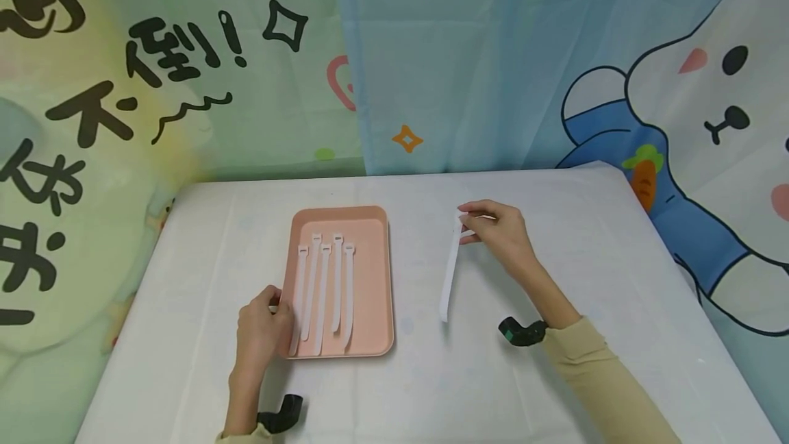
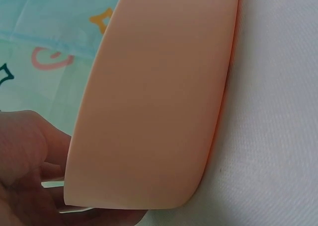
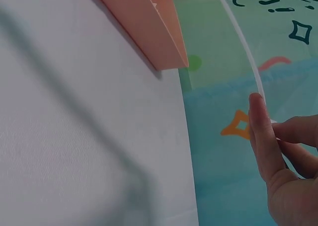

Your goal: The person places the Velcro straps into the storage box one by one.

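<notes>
My right hand (image 1: 499, 231) pinches a flat white cable tie (image 1: 452, 279) between thumb and fingers, to the right of a pink tray (image 1: 372, 279). From the fingers the tie hangs down at a slight slant in the head view; in the right wrist view it is a thin strip (image 3: 242, 39). Several white cable ties (image 1: 323, 293) with slotted heads lie side by side in the tray, heads toward the far end. At the tray's left edge, my left hand (image 1: 261, 327) grips the rim. The left wrist view has the tray's outer wall (image 2: 154, 97), with fingers partly hidden behind it.
A white cloth (image 1: 468, 389) covers the table. Behind it hangs a printed curtain (image 1: 444, 74) with a cartoon rabbit on the right and black lettering on the left. A black wrist camera (image 1: 522, 331) sits on the right wrist, and another (image 1: 282, 414) on the left.
</notes>
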Tool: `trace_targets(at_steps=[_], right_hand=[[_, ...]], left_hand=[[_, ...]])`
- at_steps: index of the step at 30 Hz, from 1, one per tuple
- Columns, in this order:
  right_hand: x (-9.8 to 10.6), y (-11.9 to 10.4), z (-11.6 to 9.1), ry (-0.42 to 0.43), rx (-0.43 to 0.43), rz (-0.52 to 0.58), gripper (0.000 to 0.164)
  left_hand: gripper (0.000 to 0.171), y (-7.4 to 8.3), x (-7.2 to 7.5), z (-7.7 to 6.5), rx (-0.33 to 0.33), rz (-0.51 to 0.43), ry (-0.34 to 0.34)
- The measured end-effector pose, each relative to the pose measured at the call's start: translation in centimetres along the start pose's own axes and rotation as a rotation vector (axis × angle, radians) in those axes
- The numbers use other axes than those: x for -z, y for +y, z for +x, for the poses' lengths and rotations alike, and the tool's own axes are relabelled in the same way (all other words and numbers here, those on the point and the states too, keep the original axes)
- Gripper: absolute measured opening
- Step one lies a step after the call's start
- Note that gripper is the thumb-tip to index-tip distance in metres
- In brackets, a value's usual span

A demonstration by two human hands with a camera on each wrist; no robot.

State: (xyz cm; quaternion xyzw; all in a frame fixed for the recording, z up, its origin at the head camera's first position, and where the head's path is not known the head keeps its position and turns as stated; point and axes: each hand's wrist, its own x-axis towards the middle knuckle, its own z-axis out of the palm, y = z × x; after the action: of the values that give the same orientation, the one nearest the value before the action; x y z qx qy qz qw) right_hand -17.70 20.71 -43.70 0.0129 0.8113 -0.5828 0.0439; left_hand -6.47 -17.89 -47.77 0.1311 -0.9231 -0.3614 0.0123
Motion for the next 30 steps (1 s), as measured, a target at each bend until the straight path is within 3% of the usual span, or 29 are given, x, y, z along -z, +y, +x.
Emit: trace_targets(at_steps=[30], right_hand=[[-4.9, -2.5, 0.6, -0.094, 0.038, 0.065, 0.027]], left_hand=[[0.019, 0.0, -0.1, 0.1, 0.006, -0.006, 0.011]])
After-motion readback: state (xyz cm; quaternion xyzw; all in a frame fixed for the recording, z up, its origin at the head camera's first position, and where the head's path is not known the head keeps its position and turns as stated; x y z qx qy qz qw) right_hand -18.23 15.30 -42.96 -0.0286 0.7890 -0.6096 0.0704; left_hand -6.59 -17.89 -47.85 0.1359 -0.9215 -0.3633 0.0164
